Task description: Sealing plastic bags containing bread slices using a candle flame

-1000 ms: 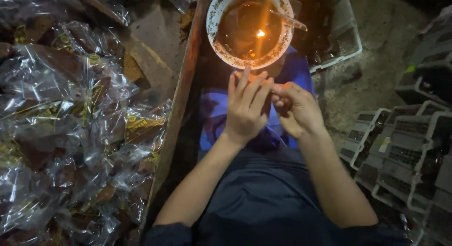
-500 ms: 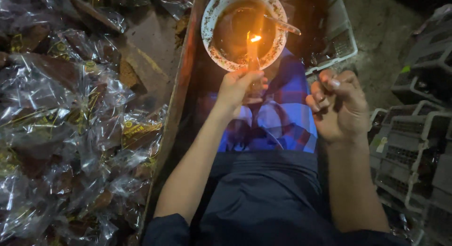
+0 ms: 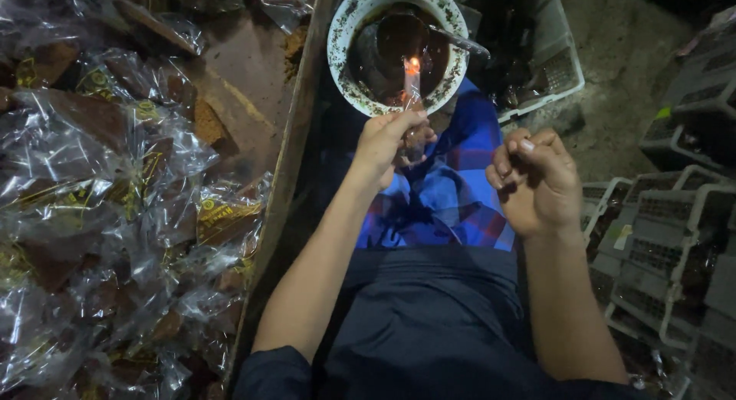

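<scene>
My left hand (image 3: pixel 387 143) is closed around a small clear packet (image 3: pixel 412 90), holding its top edge up to a small flame (image 3: pixel 413 63) that burns in a white bowl (image 3: pixel 341 32) with a dark inside. A metal spoon (image 3: pixel 460 41) rests across the bowl's right rim. My right hand (image 3: pixel 537 181) hangs to the right over my lap, fingers curled in loosely, and nothing shows in it. Blue checked cloth (image 3: pixel 452 197) covers my lap beneath both hands.
A wooden tray (image 3: pixel 287 162) on the left is heaped with several clear wrapped brown pieces (image 3: pixel 115 216). Stacked grey plastic crates (image 3: pixel 675 239) stand at the right. A white basket (image 3: pixel 556 70) sits beyond the bowl on the concrete floor.
A second ago both hands were together over my lap. My left hand then lifted the packet to the flame, and my right hand drew away to the right and curled shut.
</scene>
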